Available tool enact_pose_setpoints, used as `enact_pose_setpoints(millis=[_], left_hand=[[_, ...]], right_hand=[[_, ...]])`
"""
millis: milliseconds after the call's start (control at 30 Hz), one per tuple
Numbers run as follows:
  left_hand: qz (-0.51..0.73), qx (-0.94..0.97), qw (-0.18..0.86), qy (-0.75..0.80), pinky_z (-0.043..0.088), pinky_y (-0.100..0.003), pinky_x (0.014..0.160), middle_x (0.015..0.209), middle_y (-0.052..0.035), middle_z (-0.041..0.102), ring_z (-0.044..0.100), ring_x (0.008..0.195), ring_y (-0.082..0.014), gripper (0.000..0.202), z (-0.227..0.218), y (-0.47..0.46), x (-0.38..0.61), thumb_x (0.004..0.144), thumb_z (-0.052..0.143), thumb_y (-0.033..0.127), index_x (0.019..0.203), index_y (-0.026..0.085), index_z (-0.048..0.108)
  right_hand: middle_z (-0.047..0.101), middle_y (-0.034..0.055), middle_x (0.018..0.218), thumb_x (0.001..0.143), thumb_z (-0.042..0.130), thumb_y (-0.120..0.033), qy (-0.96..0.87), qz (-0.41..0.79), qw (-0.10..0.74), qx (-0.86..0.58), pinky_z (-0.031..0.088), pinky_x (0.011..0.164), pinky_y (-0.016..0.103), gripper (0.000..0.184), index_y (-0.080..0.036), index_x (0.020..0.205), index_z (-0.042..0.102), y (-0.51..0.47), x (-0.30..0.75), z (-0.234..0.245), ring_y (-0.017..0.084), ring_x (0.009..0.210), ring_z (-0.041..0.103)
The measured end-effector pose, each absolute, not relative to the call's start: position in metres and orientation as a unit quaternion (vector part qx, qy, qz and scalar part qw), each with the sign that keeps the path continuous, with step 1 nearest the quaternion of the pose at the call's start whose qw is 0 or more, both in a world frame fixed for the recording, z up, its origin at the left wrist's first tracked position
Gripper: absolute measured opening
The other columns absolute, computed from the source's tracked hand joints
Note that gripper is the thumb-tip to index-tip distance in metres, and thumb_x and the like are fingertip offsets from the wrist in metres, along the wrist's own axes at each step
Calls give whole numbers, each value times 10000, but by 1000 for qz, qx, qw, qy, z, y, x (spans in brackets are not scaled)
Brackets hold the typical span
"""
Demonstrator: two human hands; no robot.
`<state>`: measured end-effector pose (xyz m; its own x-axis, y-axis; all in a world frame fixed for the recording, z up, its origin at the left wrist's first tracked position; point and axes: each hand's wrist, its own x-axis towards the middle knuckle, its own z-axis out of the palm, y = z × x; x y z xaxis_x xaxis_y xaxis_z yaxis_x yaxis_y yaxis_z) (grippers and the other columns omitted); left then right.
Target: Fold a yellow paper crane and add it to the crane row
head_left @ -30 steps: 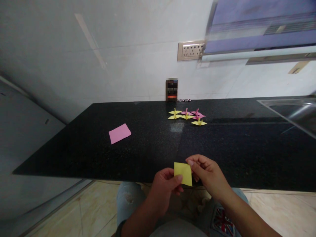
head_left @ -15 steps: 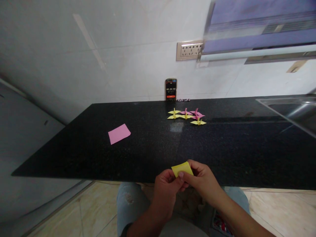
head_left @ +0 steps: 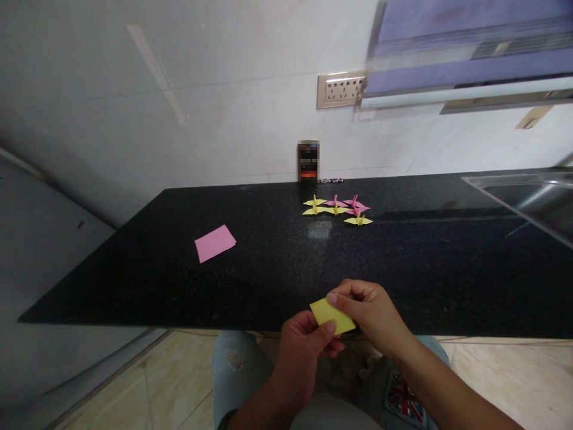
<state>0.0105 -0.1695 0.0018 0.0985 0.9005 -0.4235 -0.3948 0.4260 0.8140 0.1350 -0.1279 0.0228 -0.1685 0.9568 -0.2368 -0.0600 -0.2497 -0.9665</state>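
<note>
Between my two hands is a piece of yellow origami paper (head_left: 336, 318), held just above the counter's front edge. My left hand (head_left: 304, 340) pinches its lower left side, thumb on top and fingers underneath. At the upper edge, my right hand (head_left: 369, 307) grips it between thumb and fingers. Whether the paper is folded in layers I cannot tell. Farther back on the counter sit several folded paper cranes, among them a yellow crane (head_left: 358, 220) and a pink crane (head_left: 355, 202). Off to the left lies pink paper (head_left: 215, 243), flat on the surface.
The black countertop (head_left: 134, 269) runs across the view, with a metal sink (head_left: 528, 197) at its right end. A phone (head_left: 308, 162) leans upright against the wall, beside a beaded strap (head_left: 332, 180). A wall socket (head_left: 341, 89) is above.
My right hand has moved up along the yellow paper, its thumb now at the top edge. More of the paper shows, and the hands' thumbs have come apart.
</note>
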Motion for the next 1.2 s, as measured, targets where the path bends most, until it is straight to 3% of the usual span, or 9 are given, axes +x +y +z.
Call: enact_pose_setpoints(millis=[200,400,667,733,833,1000,1100,1200], left_hand=[[451,309,677,492,358,-197,441,635,-43,620,526,473,-103,241,9,-167,11,637,661,309,747,100,614],[458,334,654,502,297,-183,400,524,1,560,452,425,-79,265,6,-161,9,619,668,366,603,121,565],[471,338,630,518,268,-204,372,398,5,458,405,362,-87,528,-1,-155,7,738,387,582,504,132,532],[445,383,625,515,270,-203,379,412,-8,485,422,371,-89,511,-1,-157,4,736,417,562,520,121,556],[408,424,642,492,287,-192,400,485,-15,547,437,398,-81,331,-1,-158,0,703,566,430,617,112,593],[465,357,611,531,318,-190,420,493,-1,541,434,404,-71,264,2,-156,2,712,579,352,615,107,561],[495,342,598,529,321,-185,426,485,13,525,433,415,-67,259,2,-155,4,712,583,338,603,105,549],[503,340,598,524,327,-186,431,501,9,539,443,422,-67,265,0,-155,5,718,576,345,611,103,550]], right_hand=[[545,-26,483,621,663,-335,-437,637,395,-497,345,387,194,220,-143,559,575,-125,137,26,74,398,460],[574,-19,470,616,671,-330,-407,684,376,-475,377,391,205,217,-150,553,567,-126,136,25,93,394,507],[603,1,508,623,673,-325,-408,680,383,-474,387,410,213,224,-141,557,564,-124,136,22,101,424,528],[594,-3,500,625,673,-324,-410,680,381,-474,379,407,209,228,-138,559,560,-122,138,22,96,419,518],[549,-24,475,634,667,-325,-428,670,375,-477,352,395,189,233,-128,569,563,-119,139,23,65,395,469],[566,-32,569,645,648,-377,-465,650,393,-454,304,354,158,279,-157,780,542,-127,129,24,64,428,466],[578,-24,540,648,643,-382,-478,654,378,-449,298,365,159,269,-154,682,505,-134,122,19,67,427,469],[535,-34,488,682,610,-394,-485,627,380,-476,253,354,164,290,-145,589,495,-136,122,12,39,372,379]])
